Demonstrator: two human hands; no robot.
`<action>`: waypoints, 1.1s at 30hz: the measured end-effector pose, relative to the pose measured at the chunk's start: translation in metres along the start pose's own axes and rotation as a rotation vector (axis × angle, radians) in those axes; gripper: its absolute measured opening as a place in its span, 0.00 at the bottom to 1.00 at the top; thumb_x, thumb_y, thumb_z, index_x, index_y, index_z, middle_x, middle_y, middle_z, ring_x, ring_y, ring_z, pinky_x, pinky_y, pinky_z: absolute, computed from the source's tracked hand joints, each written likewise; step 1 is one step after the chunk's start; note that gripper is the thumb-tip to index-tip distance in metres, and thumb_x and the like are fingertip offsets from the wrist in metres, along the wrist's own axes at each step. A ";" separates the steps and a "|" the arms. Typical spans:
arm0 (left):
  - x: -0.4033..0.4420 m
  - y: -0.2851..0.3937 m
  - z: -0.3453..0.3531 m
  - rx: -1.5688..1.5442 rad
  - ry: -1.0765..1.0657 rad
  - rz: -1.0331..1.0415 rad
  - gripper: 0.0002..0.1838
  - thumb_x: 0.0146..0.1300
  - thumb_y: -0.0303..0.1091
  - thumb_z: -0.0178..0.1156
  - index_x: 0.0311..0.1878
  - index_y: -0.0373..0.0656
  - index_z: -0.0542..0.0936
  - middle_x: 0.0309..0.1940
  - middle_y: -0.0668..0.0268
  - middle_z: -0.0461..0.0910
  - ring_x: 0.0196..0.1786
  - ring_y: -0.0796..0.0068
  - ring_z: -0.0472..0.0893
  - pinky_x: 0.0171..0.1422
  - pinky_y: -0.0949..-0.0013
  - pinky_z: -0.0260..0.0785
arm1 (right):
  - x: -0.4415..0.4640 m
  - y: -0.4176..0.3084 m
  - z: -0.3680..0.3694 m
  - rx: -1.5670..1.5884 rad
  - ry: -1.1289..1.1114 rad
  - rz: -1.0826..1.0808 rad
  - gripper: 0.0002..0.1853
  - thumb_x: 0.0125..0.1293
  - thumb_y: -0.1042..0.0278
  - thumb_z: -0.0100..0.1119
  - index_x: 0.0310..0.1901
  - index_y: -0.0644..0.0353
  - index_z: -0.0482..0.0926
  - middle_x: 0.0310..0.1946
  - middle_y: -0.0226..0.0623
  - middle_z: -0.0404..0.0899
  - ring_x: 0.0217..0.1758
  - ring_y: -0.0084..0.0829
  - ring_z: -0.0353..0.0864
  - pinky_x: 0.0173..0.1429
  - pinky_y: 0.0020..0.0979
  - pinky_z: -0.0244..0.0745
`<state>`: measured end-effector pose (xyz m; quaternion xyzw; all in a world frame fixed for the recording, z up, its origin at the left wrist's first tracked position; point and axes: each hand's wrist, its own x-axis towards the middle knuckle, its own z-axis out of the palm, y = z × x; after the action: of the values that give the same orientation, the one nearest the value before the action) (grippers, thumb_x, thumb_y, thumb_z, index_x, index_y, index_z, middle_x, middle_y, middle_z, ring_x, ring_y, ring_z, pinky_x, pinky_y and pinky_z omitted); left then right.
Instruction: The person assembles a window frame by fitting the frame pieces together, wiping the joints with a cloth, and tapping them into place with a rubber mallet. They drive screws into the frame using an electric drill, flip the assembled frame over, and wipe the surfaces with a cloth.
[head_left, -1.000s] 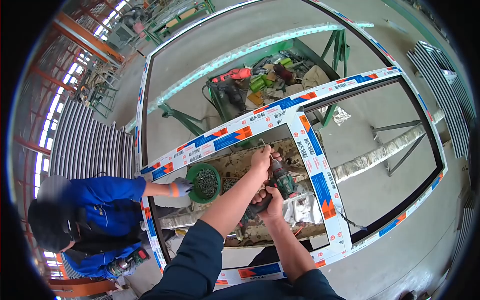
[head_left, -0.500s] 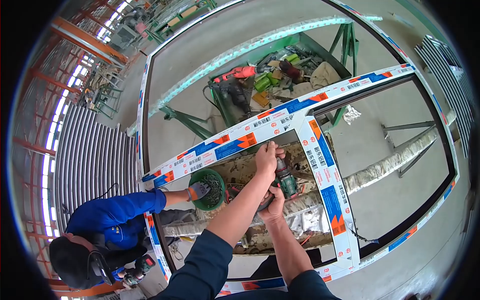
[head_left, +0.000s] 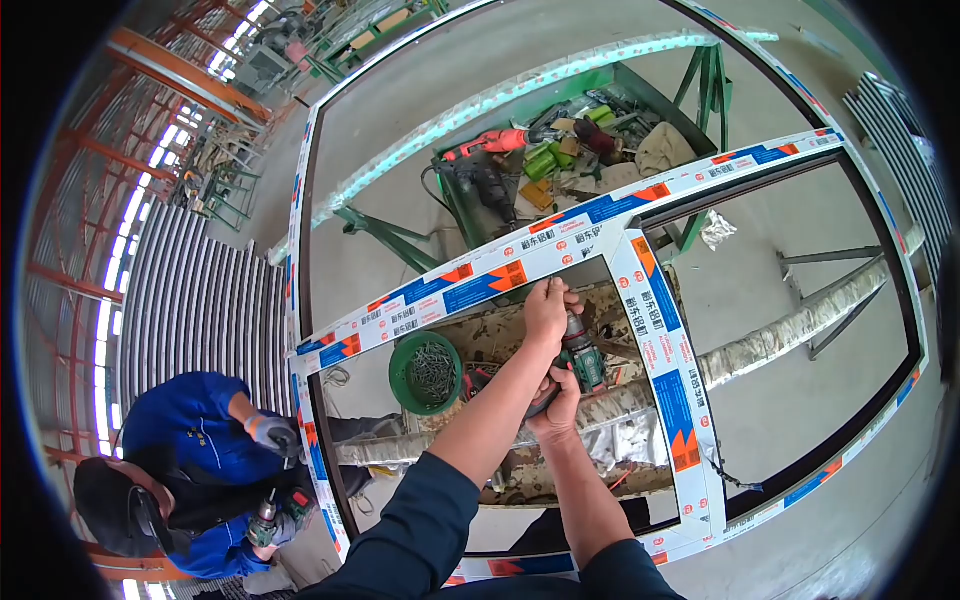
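My right hand [head_left: 555,405] is wrapped around the handle of a green and black cordless drill [head_left: 583,366], its chuck pointing up toward the frame's crossbar. Just above the chuck, my left hand [head_left: 550,312] is closed with fingers pinched together beside the bar; whatever they hold is hidden. Both hands are inside a lower opening of the large aluminium frame [head_left: 640,300], wrapped in white, blue and orange printed film. To their left, a green bucket [head_left: 398,388] of screws rests on the worn board [head_left: 480,338] below the frame.
A co-worker in blue [head_left: 190,430] is at the left, a gloved hand [head_left: 272,432] near the frame and another drill [head_left: 268,520] at the other hand. Wrapped support rails [head_left: 800,308] run under the frame. A green bin [head_left: 690,120] holds tools behind; stacked profiles [head_left: 195,310] lie left.
The co-worker's gloved hand has left the screw bucket and drawn back toward their body. My hands and drill keep the same place at the frame; the view has shifted slightly.
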<state>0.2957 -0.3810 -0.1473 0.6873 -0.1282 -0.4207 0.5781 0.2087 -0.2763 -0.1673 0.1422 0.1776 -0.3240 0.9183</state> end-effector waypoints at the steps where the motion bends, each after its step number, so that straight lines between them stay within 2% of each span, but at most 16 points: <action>1: -0.001 0.001 0.000 -0.005 -0.001 -0.006 0.16 0.78 0.42 0.47 0.46 0.36 0.74 0.33 0.60 0.80 0.29 0.71 0.82 0.34 0.68 0.76 | 0.001 0.000 -0.001 -0.003 -0.011 0.003 0.11 0.58 0.59 0.58 0.26 0.52 0.68 0.20 0.22 0.65 0.24 0.23 0.65 0.31 0.25 0.63; 10: -0.001 0.014 -0.003 0.080 -0.044 -0.065 0.15 0.78 0.40 0.47 0.45 0.36 0.73 0.33 0.59 0.80 0.30 0.68 0.82 0.36 0.66 0.76 | 0.002 0.002 0.000 0.040 -0.128 0.040 0.12 0.58 0.58 0.58 0.27 0.52 0.67 0.21 0.23 0.64 0.26 0.24 0.65 0.35 0.26 0.62; 17: 0.001 0.013 -0.004 0.099 -0.049 -0.078 0.15 0.78 0.40 0.47 0.45 0.36 0.72 0.32 0.58 0.79 0.31 0.67 0.83 0.37 0.66 0.76 | 0.005 0.005 -0.006 -0.003 -0.135 0.002 0.11 0.59 0.59 0.57 0.28 0.53 0.67 0.22 0.24 0.64 0.27 0.24 0.66 0.35 0.27 0.63; 19: 0.002 0.010 -0.003 0.063 -0.018 -0.062 0.17 0.77 0.41 0.48 0.41 0.35 0.75 0.31 0.55 0.79 0.26 0.60 0.83 0.35 0.61 0.76 | 0.007 0.008 -0.008 -0.056 -0.090 -0.034 0.10 0.60 0.60 0.56 0.29 0.53 0.67 0.22 0.25 0.65 0.27 0.25 0.67 0.36 0.29 0.65; 20: 0.002 0.010 -0.009 0.060 -0.016 -0.056 0.17 0.77 0.41 0.48 0.41 0.35 0.75 0.31 0.55 0.79 0.26 0.60 0.83 0.35 0.61 0.76 | 0.007 0.010 -0.008 -0.059 -0.095 -0.032 0.10 0.60 0.60 0.56 0.29 0.53 0.67 0.22 0.25 0.65 0.27 0.25 0.67 0.36 0.29 0.65; 22: 0.006 0.019 -0.028 0.923 -0.032 0.343 0.19 0.76 0.43 0.48 0.37 0.36 0.78 0.32 0.54 0.81 0.31 0.54 0.83 0.39 0.57 0.76 | 0.009 0.014 -0.008 -0.118 -0.066 -0.134 0.07 0.62 0.62 0.54 0.36 0.54 0.71 0.22 0.26 0.66 0.27 0.27 0.69 0.36 0.32 0.69; 23: 0.001 0.039 -0.032 0.914 -0.017 0.353 0.19 0.76 0.43 0.48 0.37 0.36 0.78 0.32 0.54 0.81 0.31 0.54 0.83 0.39 0.57 0.76 | 0.010 0.014 -0.014 -0.103 0.041 -0.130 0.11 0.62 0.65 0.53 0.46 0.56 0.73 0.22 0.28 0.67 0.26 0.29 0.70 0.35 0.35 0.73; 25: -0.013 0.094 -0.037 1.283 0.170 0.397 0.23 0.76 0.46 0.45 0.33 0.38 0.78 0.33 0.56 0.82 0.39 0.51 0.82 0.45 0.50 0.73 | 0.005 0.016 -0.005 -0.130 0.086 -0.186 0.16 0.63 0.67 0.53 0.52 0.57 0.72 0.22 0.30 0.68 0.24 0.30 0.71 0.34 0.36 0.74; 27: 0.033 0.099 -0.059 1.310 0.352 0.917 0.25 0.75 0.48 0.43 0.33 0.38 0.78 0.33 0.53 0.83 0.40 0.47 0.82 0.46 0.47 0.72 | 0.001 0.018 0.004 -0.158 0.096 -0.211 0.16 0.63 0.68 0.53 0.52 0.58 0.72 0.22 0.30 0.68 0.24 0.30 0.71 0.33 0.36 0.75; 28: 0.051 0.104 -0.061 1.346 0.347 1.025 0.28 0.75 0.50 0.40 0.32 0.38 0.80 0.32 0.51 0.84 0.38 0.45 0.82 0.45 0.47 0.73 | 0.000 0.019 0.007 -0.187 0.112 -0.235 0.15 0.63 0.69 0.53 0.52 0.59 0.72 0.21 0.31 0.68 0.24 0.31 0.71 0.33 0.35 0.75; 29: 0.061 0.098 -0.061 1.336 0.354 1.023 0.28 0.75 0.50 0.40 0.32 0.38 0.80 0.32 0.51 0.84 0.38 0.45 0.82 0.45 0.47 0.73 | 0.000 0.020 0.008 -0.199 0.110 -0.235 0.15 0.63 0.69 0.53 0.52 0.59 0.72 0.21 0.31 0.68 0.24 0.31 0.71 0.33 0.35 0.75; 31: 0.077 0.087 -0.057 1.428 0.212 0.519 0.30 0.76 0.50 0.37 0.32 0.40 0.83 0.30 0.52 0.84 0.36 0.48 0.83 0.45 0.48 0.73 | -0.001 0.021 0.011 -0.212 0.171 -0.234 0.16 0.63 0.69 0.53 0.52 0.60 0.72 0.21 0.32 0.68 0.24 0.31 0.72 0.33 0.35 0.75; 32: 0.080 0.082 -0.060 1.409 0.241 0.580 0.30 0.76 0.49 0.38 0.30 0.41 0.83 0.30 0.53 0.84 0.35 0.49 0.83 0.45 0.48 0.72 | -0.003 0.021 0.015 -0.209 0.179 -0.241 0.09 0.63 0.69 0.52 0.43 0.61 0.74 0.21 0.32 0.67 0.25 0.31 0.72 0.35 0.35 0.75; 33: 0.083 0.077 -0.063 1.407 0.241 0.559 0.30 0.76 0.49 0.38 0.30 0.41 0.83 0.30 0.53 0.84 0.35 0.49 0.83 0.45 0.48 0.72 | -0.006 0.021 0.018 -0.216 0.195 -0.230 0.09 0.63 0.69 0.52 0.43 0.61 0.74 0.21 0.32 0.67 0.25 0.31 0.72 0.35 0.35 0.75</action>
<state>0.4162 -0.4153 -0.1145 0.8766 -0.4708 -0.0002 0.0992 0.2222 -0.2636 -0.1458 0.0522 0.3145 -0.3908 0.8635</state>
